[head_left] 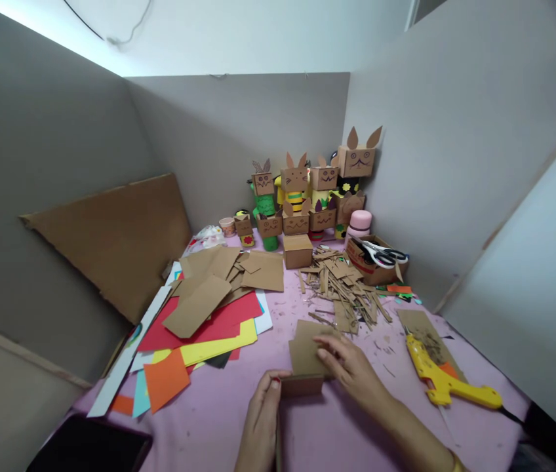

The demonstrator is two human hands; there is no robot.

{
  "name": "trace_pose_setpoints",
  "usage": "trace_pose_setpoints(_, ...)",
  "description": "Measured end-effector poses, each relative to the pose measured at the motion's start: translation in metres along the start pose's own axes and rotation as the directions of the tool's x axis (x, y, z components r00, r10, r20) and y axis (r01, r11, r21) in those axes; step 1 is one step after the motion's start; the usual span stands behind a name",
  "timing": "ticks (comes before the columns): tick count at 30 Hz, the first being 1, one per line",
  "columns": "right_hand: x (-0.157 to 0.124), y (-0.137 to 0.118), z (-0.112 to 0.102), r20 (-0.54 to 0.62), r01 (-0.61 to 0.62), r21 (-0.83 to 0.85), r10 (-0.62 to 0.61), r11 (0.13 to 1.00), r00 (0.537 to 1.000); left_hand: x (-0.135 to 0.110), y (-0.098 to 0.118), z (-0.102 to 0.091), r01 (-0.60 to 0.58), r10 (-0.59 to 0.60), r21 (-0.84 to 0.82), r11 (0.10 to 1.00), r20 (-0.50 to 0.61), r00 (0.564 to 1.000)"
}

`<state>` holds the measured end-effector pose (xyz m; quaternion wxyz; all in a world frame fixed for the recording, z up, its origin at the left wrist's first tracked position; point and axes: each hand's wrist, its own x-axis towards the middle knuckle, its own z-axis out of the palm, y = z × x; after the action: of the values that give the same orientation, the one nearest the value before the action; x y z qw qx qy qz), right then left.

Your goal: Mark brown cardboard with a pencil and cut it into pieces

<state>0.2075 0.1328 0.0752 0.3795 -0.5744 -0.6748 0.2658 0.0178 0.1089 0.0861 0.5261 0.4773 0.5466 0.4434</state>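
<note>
My left hand point(262, 410) is closed on a piece of brown cardboard point(302, 385) standing on edge at the front of the table. Its corner sits at my thumb, and one side runs back toward me, partly hidden by the hand. Just beyond it lie flat cardboard squares point(304, 344), partly overlapping. Over their right side reaches my right hand point(344, 359), its fingers stretched out and slightly bent, thumb apart, touching or just above the top square. I cannot see it gripping anything.
A yellow glue gun point(448, 380) rests on the right on a cardboard sheet. Cardboard scraps point(344, 282) lie near a box with scissors point(381, 254). Coloured paper point(209, 321) and cardboard sheets point(199, 305) spread left. Cardboard animal figures point(295, 180) stand at the back beside a closed box point(297, 252).
</note>
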Motion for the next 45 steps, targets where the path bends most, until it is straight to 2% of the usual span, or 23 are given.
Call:
trace_pose_setpoints(4, 0.012, 0.009, 0.003, -0.052, -0.030, -0.177, 0.022, 0.984, 0.998, 0.001, -0.001, 0.000, 0.000, -0.001, 0.021, 1.000, 0.036, 0.999)
trace_pose_setpoints(8, 0.008, 0.008, 0.002, -0.088, -0.049, -0.231, 0.029, 0.972, 0.996, -0.001, 0.000, 0.001, -0.019, 0.019, 0.017, 1.000, -0.015, 1.000)
trace_pose_setpoints(14, -0.037, 0.003, -0.016, -0.142, -0.105, -0.219, 0.075, 0.970, 0.987, -0.003, 0.002, 0.001, -0.001, 0.002, 0.027, 1.000, -0.038, 0.999)
trace_pose_setpoints(18, -0.070, 0.000, 0.003, -0.163, -0.088, -0.249, 0.047, 0.965, 0.985, -0.001, 0.000, 0.000, 0.020, -0.020, 0.012, 1.000, 0.007, 1.000)
trace_pose_setpoints(22, -0.078, -0.001, 0.031, -0.124, -0.003, -0.258, -0.030, 0.966, 0.992, 0.001, 0.002, 0.000, 0.010, -0.009, -0.017, 1.000, 0.058, 0.998)
trace_pose_setpoints(25, -0.078, 0.002, 0.039, -0.109, 0.054, -0.253, -0.084, 0.966, 0.991, -0.001, 0.006, 0.000, 0.016, -0.014, -0.027, 1.000, 0.051, 0.999)
trace_pose_setpoints(31, -0.081, 0.006, 0.034, 0.045, -0.041, -0.278, 0.055, 0.960, 0.997, -0.007, 0.010, 0.002, 0.009, -0.008, -0.033, 0.999, 0.015, 1.000)
trace_pose_setpoints(34, -0.081, 0.001, 0.033, 0.138, -0.095, -0.321, 0.146, 0.942, 0.980, -0.008, 0.009, 0.006, -0.001, 0.000, -0.032, 0.999, -0.028, 1.000)
trace_pose_setpoints(38, -0.076, -0.013, 0.032, 0.180, -0.165, -0.339, 0.236, 0.926, 0.955, -0.009, 0.009, 0.007, 0.008, -0.009, -0.036, 0.999, -0.036, 0.999)
trace_pose_setpoints(43, -0.069, -0.024, 0.026, 0.296, -0.176, -0.181, 0.224, 0.968, 0.929, -0.007, 0.009, 0.001, 0.033, -0.033, -0.013, 0.999, -0.006, 0.999)
trace_pose_setpoints(45, -0.067, -0.022, 0.022, 0.280, -0.156, -0.161, 0.197, 0.974, 0.940, -0.006, 0.008, -0.001, 0.035, -0.035, 0.000, 0.999, 0.001, 0.999)
